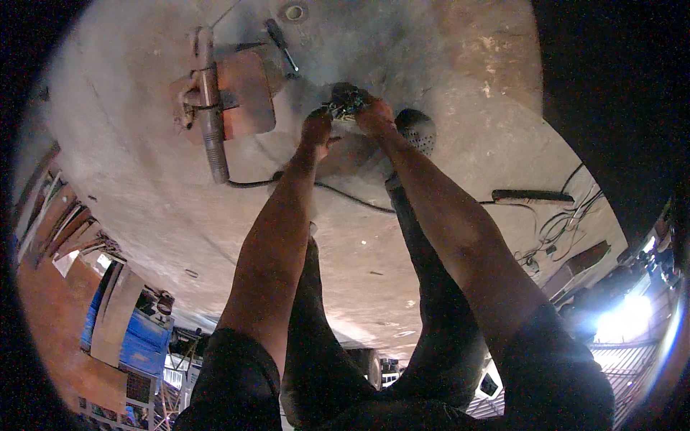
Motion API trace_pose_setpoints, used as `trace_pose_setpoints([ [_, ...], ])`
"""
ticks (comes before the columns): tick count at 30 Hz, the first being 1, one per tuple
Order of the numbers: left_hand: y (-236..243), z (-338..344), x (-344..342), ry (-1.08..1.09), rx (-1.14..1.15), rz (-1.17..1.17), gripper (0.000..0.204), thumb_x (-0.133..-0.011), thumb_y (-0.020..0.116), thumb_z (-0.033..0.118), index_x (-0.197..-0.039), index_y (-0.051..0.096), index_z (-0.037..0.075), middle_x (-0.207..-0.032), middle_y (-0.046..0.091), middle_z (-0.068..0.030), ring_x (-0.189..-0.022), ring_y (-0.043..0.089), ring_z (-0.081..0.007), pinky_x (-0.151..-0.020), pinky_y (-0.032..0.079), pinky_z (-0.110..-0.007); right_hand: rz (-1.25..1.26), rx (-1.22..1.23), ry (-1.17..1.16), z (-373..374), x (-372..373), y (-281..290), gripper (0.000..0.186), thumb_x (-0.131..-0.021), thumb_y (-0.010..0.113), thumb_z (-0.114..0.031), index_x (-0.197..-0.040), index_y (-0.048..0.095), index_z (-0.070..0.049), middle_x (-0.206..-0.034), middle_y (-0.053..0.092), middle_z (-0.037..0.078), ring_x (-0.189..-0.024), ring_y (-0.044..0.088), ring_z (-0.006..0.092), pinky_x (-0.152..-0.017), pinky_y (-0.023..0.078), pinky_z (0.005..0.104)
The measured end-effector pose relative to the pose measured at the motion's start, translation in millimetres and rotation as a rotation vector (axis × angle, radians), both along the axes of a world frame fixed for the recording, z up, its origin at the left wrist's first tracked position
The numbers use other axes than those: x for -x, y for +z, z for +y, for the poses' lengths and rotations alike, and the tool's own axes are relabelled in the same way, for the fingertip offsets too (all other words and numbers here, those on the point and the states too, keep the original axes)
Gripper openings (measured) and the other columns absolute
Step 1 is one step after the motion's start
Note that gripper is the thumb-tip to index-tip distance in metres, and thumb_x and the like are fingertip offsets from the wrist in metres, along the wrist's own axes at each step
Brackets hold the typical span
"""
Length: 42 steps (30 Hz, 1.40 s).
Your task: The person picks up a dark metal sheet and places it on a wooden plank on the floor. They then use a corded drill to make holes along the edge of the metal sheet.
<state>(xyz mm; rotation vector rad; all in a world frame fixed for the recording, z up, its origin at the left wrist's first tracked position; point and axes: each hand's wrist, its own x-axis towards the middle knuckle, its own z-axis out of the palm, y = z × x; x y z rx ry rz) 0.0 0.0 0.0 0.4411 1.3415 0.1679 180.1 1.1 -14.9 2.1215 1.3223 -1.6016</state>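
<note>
Both my arms reach forward to a dark, rounded clump point(346, 99) with thin, bright, wire-like strands in it; its kind is hard to make out. On its left side my left hand point(315, 129) is closed at its edge, the fingers partly in shadow. Gripping its right side is my right hand point(375, 117), the fingers curled round it. Just beside the right wrist lies a dark round cover with small holes point(417, 133). Beyond the left hand, a tool with a black handle and a metal shaft point(282, 47) rests on the floor.
A ribbed rusty bar point(212, 122) lies across a reddish plate point(251, 93) on the left. A black cable point(345, 195) runs behind my wrists toward loose wires point(557, 230) and a dark bar point(532, 195) at right. A small ring point(293, 12) sits far off.
</note>
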Motion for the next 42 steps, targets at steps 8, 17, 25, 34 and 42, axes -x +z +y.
trace_pose_setpoints([
  [8,99.0,-54.9,78.0,-0.404,-0.273,0.138,0.037,-0.092,0.057,0.014,-0.126,0.057,0.001,-0.125,0.062,-0.0167,-0.110,0.062,-0.0336,-0.091,0.053,-0.041,-0.162,-0.188,0.052,-115.2,-140.7,127.3,0.029,-0.090,0.055,-0.026,-0.107,0.064,-0.005,-0.111,0.067,0.022,-0.104,0.064,0.0424,-0.087,0.052,0.0496],
  [17,362.1,-37.4,128.3,-0.090,-0.041,0.184,0.021,-0.094,0.067,0.026,-0.104,0.062,0.008,-0.084,0.066,-0.0060,-0.066,0.060,-0.0180,-0.054,0.048,-0.032,-0.441,0.266,-0.429,-446.4,-192.7,469.4,0.028,-0.087,0.053,-0.017,-0.107,0.070,-0.010,-0.111,0.071,0.016,-0.106,0.067,0.0387,-0.084,0.055,0.0494],
  [25,432.1,31.8,186.5,-0.480,-0.049,-0.013,0.031,-0.095,0.062,0.020,-0.123,0.053,0.011,-0.096,0.064,-0.0090,-0.080,0.063,-0.0235,-0.064,0.054,-0.039,0.227,0.817,-1.025,-731.4,244.2,593.9,0.034,-0.093,0.063,-0.030,-0.120,0.070,-0.009,-0.107,0.075,0.013,-0.095,0.072,0.0289,-0.086,0.055,0.0508],
  [34,527.6,24.7,156.8,-0.881,-0.083,0.194,0.035,-0.095,0.058,0.015,-0.129,0.051,0.012,-0.105,0.062,-0.0112,-0.085,0.064,-0.0278,-0.074,0.057,-0.046,0.078,0.091,-1.593,-653.5,460.1,556.2,0.035,-0.090,0.064,-0.029,-0.117,0.069,-0.008,-0.094,0.074,0.012,-0.082,0.071,0.0275,-0.073,0.055,0.0444],
  [42,567.0,-44.2,117.9,-0.957,-0.130,0.038,0.042,-0.096,0.055,0.014,-0.137,0.045,0.012,-0.117,0.063,-0.0163,-0.094,0.065,-0.0326,-0.077,0.058,-0.045,-0.250,-0.416,-1.170,-722.8,391.6,502.4,0.036,-0.086,0.064,-0.029,-0.114,0.069,-0.007,-0.083,0.074,0.011,-0.071,0.069,0.0263,-0.060,0.054,0.0387],
])
